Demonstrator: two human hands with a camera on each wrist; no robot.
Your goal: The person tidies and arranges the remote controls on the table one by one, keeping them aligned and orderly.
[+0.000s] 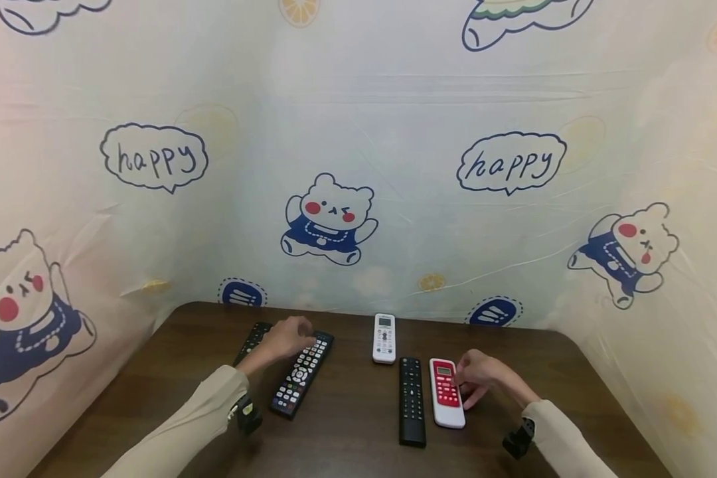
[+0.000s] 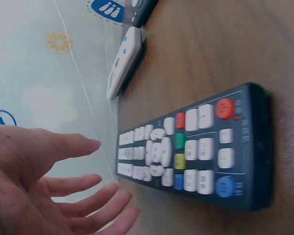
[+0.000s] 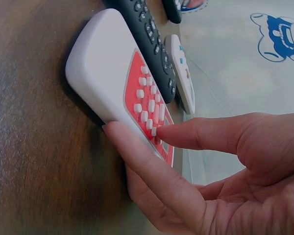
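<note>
My left hand [image 1: 283, 338] hovers by the upper end of a long black remote control [image 1: 301, 376] with white buttons. In the left wrist view its fingers [image 2: 68, 147] are spread loosely, apart from that remote. Partly hidden behind the left hand lies another black remote [image 1: 253, 340]. On the right, my right hand [image 1: 480, 375] pinches the right edge of a white air-conditioner remote with a red face [image 1: 448, 393]. The right wrist view shows the thumb on its buttons and the fingers [image 3: 152, 156] along its side; the remote [image 3: 95, 63] lies about flat on the table.
A slim black remote [image 1: 412, 401] lies just left of the red-faced one. Farther back is a white remote [image 1: 384, 338] with a small screen. The brown table [image 1: 346, 438] is bordered by a printed curtain [image 1: 418, 133] at the back and sides.
</note>
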